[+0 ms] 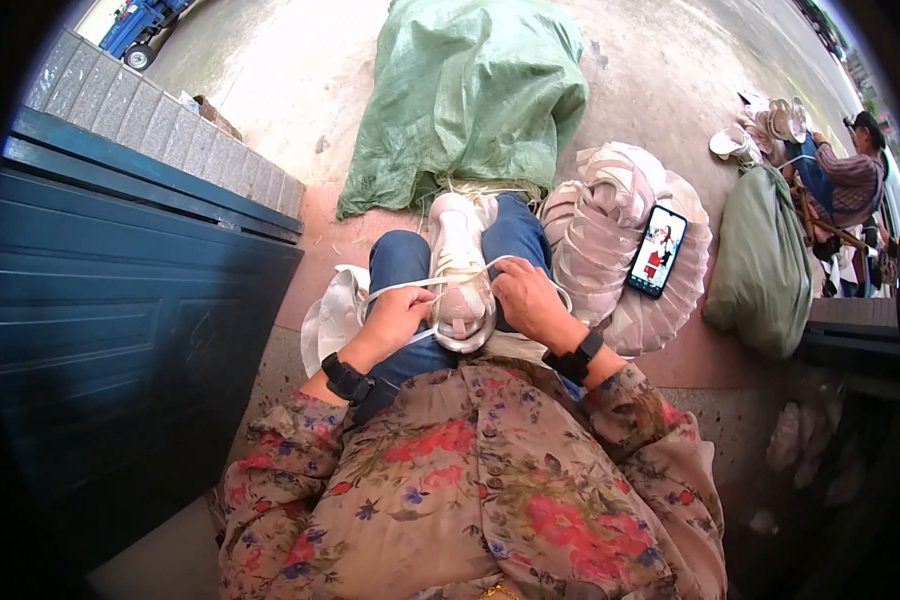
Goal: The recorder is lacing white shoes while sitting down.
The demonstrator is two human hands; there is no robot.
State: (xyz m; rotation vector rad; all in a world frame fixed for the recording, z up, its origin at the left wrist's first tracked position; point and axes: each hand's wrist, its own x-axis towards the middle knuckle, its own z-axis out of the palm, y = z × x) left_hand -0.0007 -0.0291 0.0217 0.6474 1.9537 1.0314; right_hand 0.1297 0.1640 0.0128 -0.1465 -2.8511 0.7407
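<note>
A pale pink and white sneaker upper [460, 262] rests lengthwise between my thighs, its toe end nearest me. White shoelace [410, 284] stretches sideways across it, running out to both hands. My left hand [400, 314] is closed at the shoe's left edge, pinching the lace between thumb and finger. On the other side my right hand [530, 296] is closed with bent fingers on the lace, which loops past its knuckles. The fingertips of the right hand are partly hidden. Both wrists wear black bands.
Bundled pale pink shoe uppers [595, 250] stand at my right, with a smartphone [657, 252] on them. A green woven sack [470, 90] lies ahead. A blue door [130, 330] flanks my left. Farther right are another full sack [765, 260] and a seated person [850, 180].
</note>
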